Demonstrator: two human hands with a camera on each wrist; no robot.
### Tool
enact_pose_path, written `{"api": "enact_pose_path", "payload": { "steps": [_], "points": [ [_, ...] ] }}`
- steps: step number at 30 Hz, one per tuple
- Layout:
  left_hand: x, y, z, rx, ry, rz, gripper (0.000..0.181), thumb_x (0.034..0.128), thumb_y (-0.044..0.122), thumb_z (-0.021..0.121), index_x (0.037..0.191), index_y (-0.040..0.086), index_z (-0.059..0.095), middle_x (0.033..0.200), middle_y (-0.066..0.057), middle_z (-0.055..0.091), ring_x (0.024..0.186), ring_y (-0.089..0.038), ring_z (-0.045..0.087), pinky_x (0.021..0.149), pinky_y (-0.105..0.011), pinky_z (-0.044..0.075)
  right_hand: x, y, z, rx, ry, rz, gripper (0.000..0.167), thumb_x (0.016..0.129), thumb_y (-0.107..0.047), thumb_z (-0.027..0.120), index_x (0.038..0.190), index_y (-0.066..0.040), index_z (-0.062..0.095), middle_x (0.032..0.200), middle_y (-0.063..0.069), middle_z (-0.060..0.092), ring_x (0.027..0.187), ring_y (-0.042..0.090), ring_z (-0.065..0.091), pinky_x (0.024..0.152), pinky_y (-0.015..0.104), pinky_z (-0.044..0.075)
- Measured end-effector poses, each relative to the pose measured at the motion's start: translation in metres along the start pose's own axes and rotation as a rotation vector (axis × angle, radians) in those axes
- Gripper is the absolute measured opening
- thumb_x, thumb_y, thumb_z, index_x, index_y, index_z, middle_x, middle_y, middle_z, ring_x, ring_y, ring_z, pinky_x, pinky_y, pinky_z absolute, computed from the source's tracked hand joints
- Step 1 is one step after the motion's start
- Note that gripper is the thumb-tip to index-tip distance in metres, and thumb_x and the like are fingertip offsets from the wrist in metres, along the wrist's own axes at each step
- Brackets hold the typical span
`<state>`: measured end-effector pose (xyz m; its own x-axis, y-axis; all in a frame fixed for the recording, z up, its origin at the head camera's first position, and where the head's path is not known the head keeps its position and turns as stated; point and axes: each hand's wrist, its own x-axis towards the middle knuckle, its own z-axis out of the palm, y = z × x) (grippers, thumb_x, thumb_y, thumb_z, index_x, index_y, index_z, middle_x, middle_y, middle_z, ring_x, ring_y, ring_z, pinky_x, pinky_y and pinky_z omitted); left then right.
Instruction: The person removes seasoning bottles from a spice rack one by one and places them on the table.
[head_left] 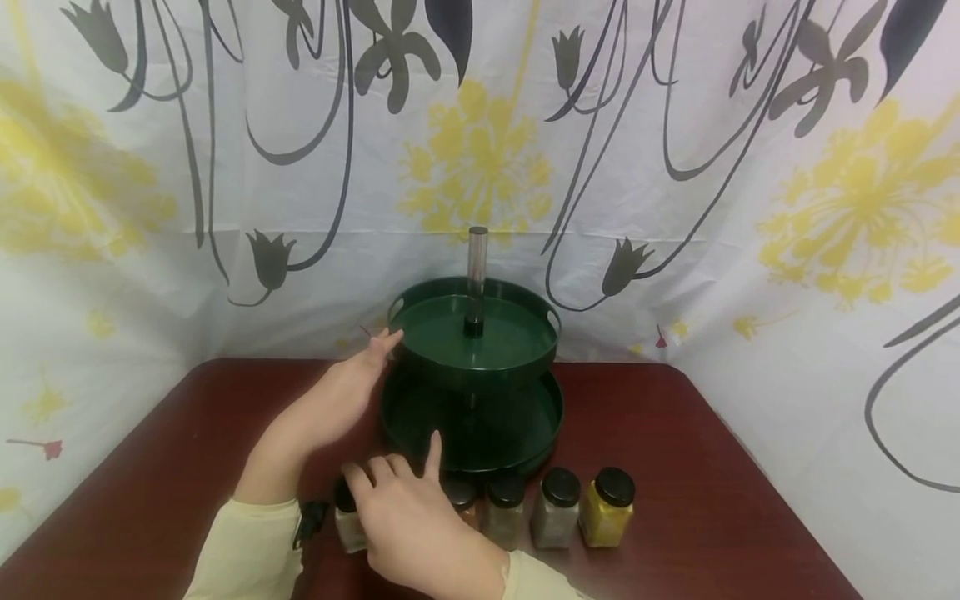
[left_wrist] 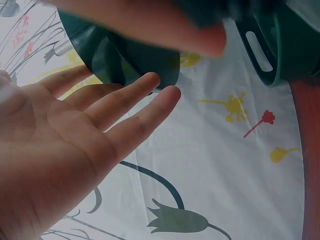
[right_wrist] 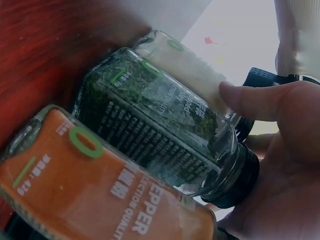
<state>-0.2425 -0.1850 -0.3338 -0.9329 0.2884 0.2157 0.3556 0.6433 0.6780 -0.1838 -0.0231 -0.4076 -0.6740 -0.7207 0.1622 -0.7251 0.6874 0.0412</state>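
A dark green two-tier round tray with a clear central post stands on the table. My left hand is beside its upper tier, fingers straight, fingertips at the rim near a handle slot; the left wrist view shows the palm holding nothing. My right hand reaches over the left end of a row of spice jars. Its thumb and a finger are curled about the neck of the leftmost jar, a pale powder jar; its little finger sticks out. Beside it are a green herb jar and an orange pepper jar.
Farther right in the row stand a grey-brown spice jar, a grey powder jar and a yellow powder jar, all black-lidded. A flowered curtain hangs around the dark red table.
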Motion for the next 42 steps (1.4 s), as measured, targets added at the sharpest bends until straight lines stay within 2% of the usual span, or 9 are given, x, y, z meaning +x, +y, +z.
{"api": "enact_pose_path", "payload": {
  "steps": [6, 12, 20, 29, 35, 42],
  "points": [
    [-0.002, 0.001, 0.001, 0.007, 0.003, -0.006, 0.068, 0.1158, 0.054, 0.008, 0.170, 0.018, 0.030, 0.179, -0.016, 0.016, 0.157, -0.042, 0.040, 0.128, -0.073, 0.021, 0.000, 0.000, 0.001, -0.021, -0.012, 0.011, 0.083, 0.084, -0.029, 0.089, 0.156, -0.025, 0.049, 0.140, -0.005, 0.064, 0.129, 0.020, 0.060, 0.114, 0.085, 0.031],
    [-0.001, 0.003, 0.001, 0.021, -0.005, 0.002, 0.068, 0.1159, 0.053, 0.008, 0.170, 0.018, 0.029, 0.179, -0.018, 0.016, 0.161, -0.043, 0.030, 0.128, -0.073, 0.021, 0.000, 0.001, 0.002, -0.012, -0.007, 0.005, 0.083, 0.084, -0.028, 0.090, 0.157, -0.026, 0.050, 0.142, -0.009, 0.064, 0.129, 0.017, 0.060, 0.114, 0.086, 0.030],
    [-0.004, 0.009, 0.001, 0.001, -0.076, -0.012, 0.068, 0.1158, 0.054, 0.017, 0.173, 0.016, 0.018, 0.181, -0.017, 0.008, 0.166, -0.043, 0.012, 0.129, -0.072, 0.015, 0.000, 0.003, 0.000, -0.002, -0.025, -0.006, 0.079, 0.088, -0.028, 0.087, 0.157, -0.027, 0.049, 0.145, -0.009, 0.063, 0.132, 0.018, 0.060, 0.114, 0.085, 0.032],
    [-0.005, 0.014, 0.001, -0.016, -0.080, -0.022, 0.066, 0.1166, 0.051, 0.021, 0.173, 0.017, 0.018, 0.180, -0.018, 0.008, 0.167, -0.044, 0.009, 0.129, -0.073, 0.013, 0.001, 0.003, -0.001, 0.012, -0.060, -0.021, 0.081, 0.088, -0.030, 0.087, 0.159, -0.026, 0.047, 0.147, -0.004, 0.060, 0.130, 0.020, 0.058, 0.113, 0.075, 0.043],
    [-0.005, 0.012, 0.001, -0.015, -0.084, -0.020, 0.067, 0.1160, 0.053, 0.021, 0.173, 0.018, 0.018, 0.181, -0.018, 0.007, 0.167, -0.045, 0.009, 0.129, -0.075, 0.013, 0.001, 0.003, 0.000, -0.001, -0.071, -0.017, 0.083, 0.088, -0.033, 0.086, 0.160, -0.025, 0.045, 0.147, -0.002, 0.060, 0.133, 0.020, 0.056, 0.113, 0.074, 0.043],
    [-0.005, 0.013, 0.002, -0.020, -0.090, -0.022, 0.067, 0.1161, 0.053, 0.022, 0.173, 0.017, 0.018, 0.181, -0.018, 0.008, 0.167, -0.044, 0.009, 0.129, -0.074, 0.013, -0.001, 0.002, 0.000, -0.048, -0.100, -0.018, 0.094, 0.085, -0.038, 0.090, 0.164, -0.028, 0.039, 0.149, 0.000, 0.059, 0.135, 0.020, 0.055, 0.112, 0.064, 0.050]
  ]
}}
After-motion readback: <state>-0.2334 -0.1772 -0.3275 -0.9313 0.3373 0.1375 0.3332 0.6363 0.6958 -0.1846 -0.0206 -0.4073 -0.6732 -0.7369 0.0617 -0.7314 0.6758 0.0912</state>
